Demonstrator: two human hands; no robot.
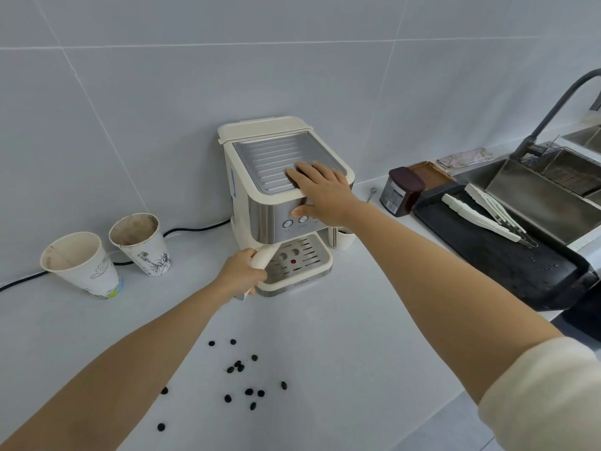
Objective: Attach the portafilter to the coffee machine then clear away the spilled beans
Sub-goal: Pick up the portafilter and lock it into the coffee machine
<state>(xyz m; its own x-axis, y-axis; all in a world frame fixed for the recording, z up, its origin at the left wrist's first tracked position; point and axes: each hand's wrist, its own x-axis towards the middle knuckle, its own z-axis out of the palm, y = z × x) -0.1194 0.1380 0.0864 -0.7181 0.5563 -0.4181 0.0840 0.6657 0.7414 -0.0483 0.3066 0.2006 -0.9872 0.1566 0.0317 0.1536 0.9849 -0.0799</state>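
Note:
A cream and steel coffee machine (pixel 260 157) stands against the tiled wall. My left hand (pixel 240 275) is shut on the cream handle of the portafilter (pixel 262 257), which points out to the front left from under the brew head; its basket end is hidden beneath the machine's front. My right hand (pixel 320 190) lies flat on the machine's ribbed top, fingers spread, thumb down over the button panel. Several dark spilled beans (pixel 240 366) lie scattered on the white counter between my forearms.
Two used paper cups (pixel 81 265) (pixel 140 244) stand left of the machine, a black power cord running behind them. A small cup (pixel 341 240) sits at the machine's right. Further right are a brown jar (pixel 401 190), a black tray (pixel 461 236) with tongs, and a steel sink (pixel 536 196).

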